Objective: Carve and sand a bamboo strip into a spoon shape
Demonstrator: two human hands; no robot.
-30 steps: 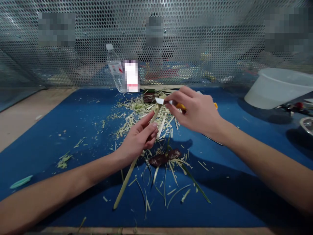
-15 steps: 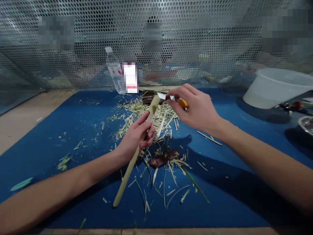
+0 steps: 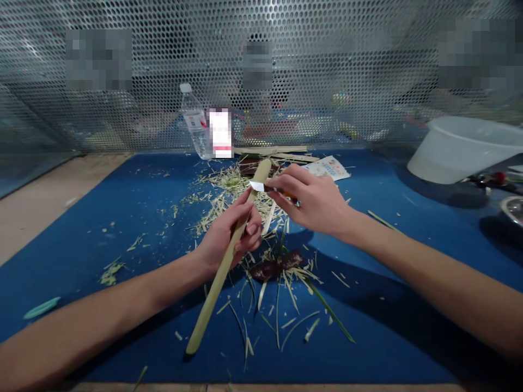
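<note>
My left hand (image 3: 231, 231) is closed round a long pale bamboo stick (image 3: 212, 296), which slants from the near left up toward the far middle. My right hand (image 3: 314, 201) grips a small knife (image 3: 261, 187) with an orange handle, mostly hidden in the fingers. The blade lies against the stick just above my left thumb. Both hands hover over a blue mat (image 3: 122, 218) strewn with pale shavings (image 3: 229, 201).
A dark bark piece (image 3: 275, 265) lies under the hands. A water bottle (image 3: 196, 122) stands at the perforated metal screen (image 3: 327, 65). More sticks (image 3: 272, 149) and a printed card (image 3: 329, 166) lie at the back. A white tub (image 3: 461, 147) sits far right.
My right hand has drawn the knife back from the stick's far tip toward my left hand. The stick has slid a little further forward through my left hand.
</note>
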